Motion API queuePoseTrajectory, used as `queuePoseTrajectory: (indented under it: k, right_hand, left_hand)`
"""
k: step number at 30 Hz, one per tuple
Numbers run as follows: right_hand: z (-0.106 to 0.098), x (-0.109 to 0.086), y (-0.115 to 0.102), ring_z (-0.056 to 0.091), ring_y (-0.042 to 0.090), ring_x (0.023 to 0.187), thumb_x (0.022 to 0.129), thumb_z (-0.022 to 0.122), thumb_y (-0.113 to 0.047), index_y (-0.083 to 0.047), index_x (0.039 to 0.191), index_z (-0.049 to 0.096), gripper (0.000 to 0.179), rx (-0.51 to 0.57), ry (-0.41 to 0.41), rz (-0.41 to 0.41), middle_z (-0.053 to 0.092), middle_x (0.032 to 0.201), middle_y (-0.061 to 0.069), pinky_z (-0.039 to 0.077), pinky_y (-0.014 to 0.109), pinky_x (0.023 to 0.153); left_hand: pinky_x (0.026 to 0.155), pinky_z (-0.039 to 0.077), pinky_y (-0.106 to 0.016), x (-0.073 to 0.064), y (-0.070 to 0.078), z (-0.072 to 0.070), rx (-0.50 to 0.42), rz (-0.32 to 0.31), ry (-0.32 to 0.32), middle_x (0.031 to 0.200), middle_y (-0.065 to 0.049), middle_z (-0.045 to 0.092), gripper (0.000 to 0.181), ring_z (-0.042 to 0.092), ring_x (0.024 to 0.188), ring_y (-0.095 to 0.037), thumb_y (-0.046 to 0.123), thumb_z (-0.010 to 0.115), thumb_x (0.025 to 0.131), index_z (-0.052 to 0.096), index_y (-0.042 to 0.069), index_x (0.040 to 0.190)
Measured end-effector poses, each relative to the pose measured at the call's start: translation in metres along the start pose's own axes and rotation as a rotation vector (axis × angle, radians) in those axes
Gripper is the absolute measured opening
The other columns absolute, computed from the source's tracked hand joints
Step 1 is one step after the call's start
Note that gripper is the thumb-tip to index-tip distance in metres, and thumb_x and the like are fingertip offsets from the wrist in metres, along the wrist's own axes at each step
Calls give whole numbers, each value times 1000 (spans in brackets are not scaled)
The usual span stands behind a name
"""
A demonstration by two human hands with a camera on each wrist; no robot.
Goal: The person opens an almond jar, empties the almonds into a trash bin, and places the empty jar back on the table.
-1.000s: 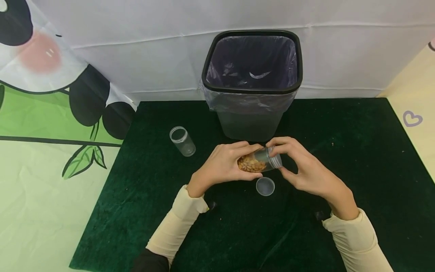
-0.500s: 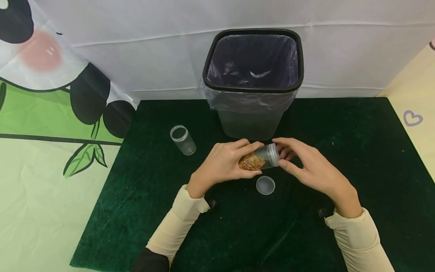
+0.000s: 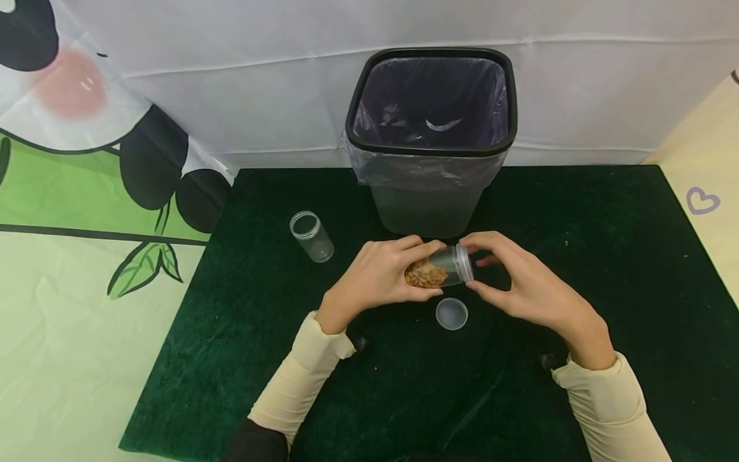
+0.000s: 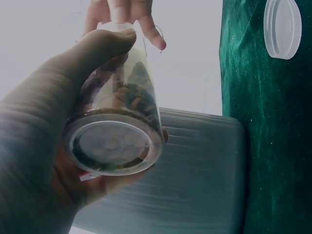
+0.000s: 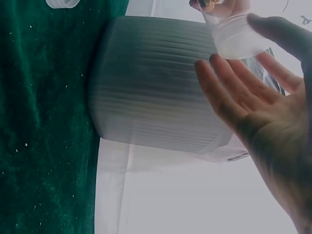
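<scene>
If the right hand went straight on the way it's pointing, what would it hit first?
Most likely the lid of the jar that the left hand grips. The right hand is right at the lid's edge, though depth makes exact contact hard to judge.

We are pinching the ridged end of a clear jar [image 5: 239, 41] with our right hand [image 5: 273, 107], the thumb pressing one side and a fingertip meeting the other. The other fingers are extending nearly straight. Part of our left hand [image 5: 225, 9] is showing at the jar's far end, where golden-brown pieces [image 5: 208, 5] are gleaming. A grey ribbed bin [image 5: 156, 83] is appearing sideways, its thin plastic liner [image 5: 229, 152] peeking out. Speckled green cloth [image 5: 48, 122] is filling the left side, a clear round piece [image 5: 63, 2] is lying cut off above, and white sheeting [image 5: 170, 200] is hanging behind.
</scene>
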State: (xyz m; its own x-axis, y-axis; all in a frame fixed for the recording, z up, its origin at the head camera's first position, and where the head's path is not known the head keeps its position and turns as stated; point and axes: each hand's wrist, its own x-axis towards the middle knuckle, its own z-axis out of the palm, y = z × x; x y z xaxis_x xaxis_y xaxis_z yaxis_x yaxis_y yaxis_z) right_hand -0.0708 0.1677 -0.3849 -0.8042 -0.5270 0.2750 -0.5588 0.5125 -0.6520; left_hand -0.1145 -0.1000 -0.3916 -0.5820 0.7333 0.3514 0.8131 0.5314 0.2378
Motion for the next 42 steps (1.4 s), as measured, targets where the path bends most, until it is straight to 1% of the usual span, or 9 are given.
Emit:
queuePoseTrajectory:
  k: [3,11,16,20,24,29,33,39,42]
  right_hand:
    - [1,1,1,54,11,121,80,79,-3,-17,141,42,72,-10,13,-51,49,140,1,53,33,96]
    - [6,2,1,55,16,118,76,77,11,-8,130,49,64,-92,72,-145,49,140,8,32,3,104]
    - [11,5,1,53,22,121,78,70,14,-1,124,50,52,-171,120,-255,51,137,14,28,7,110]
    - [15,6,3,50,27,123,95,53,1,3,128,51,34,-262,167,-365,50,135,18,26,12,115]
    - [21,9,4,49,30,122,104,35,-10,3,127,52,31,-332,242,-466,51,131,22,25,17,117]
    - [28,15,2,51,34,118,103,40,-2,3,118,51,20,-323,377,-569,50,124,24,31,26,115]
    - [28,15,2,51,35,119,97,47,4,5,117,48,20,-306,423,-534,48,125,26,32,23,115]
    - [25,12,11,48,31,132,68,69,27,10,124,41,65,-110,388,-383,40,132,30,33,22,116]
    - [25,13,17,47,28,136,64,70,31,12,129,39,74,9,394,-334,39,134,31,37,25,115]
  left_hand:
    - [58,48,-19,0,-1,0,0,-11,-15,103,5,65,65,55,68,-3,61,70,80,59,27,133]
    - [59,48,-18,1,-1,-2,-37,-43,-44,103,7,64,64,55,68,-2,61,70,80,58,28,134]
    - [61,48,-17,0,-1,-3,-71,-68,-55,103,8,64,65,56,70,-2,62,70,80,58,29,134]
    - [63,48,-17,0,1,-5,-117,-94,-76,105,7,66,65,56,73,-2,61,71,79,58,28,134]
    - [64,49,-18,0,2,-7,-174,-114,-92,108,5,67,66,58,76,-2,60,72,79,59,27,134]
    - [70,51,-18,0,4,-9,-257,-116,-90,112,3,69,66,60,82,-3,56,75,78,60,24,134]
    - [74,52,-20,-1,3,-11,-284,-115,-77,112,4,68,66,60,85,-3,55,76,78,60,24,134]
    - [71,52,-20,-2,1,-12,-224,-118,-60,109,6,68,65,60,80,-3,58,74,79,59,26,134]
    - [70,52,-20,-2,0,-12,-195,-118,-56,108,6,67,65,59,79,-2,59,74,79,59,28,134]
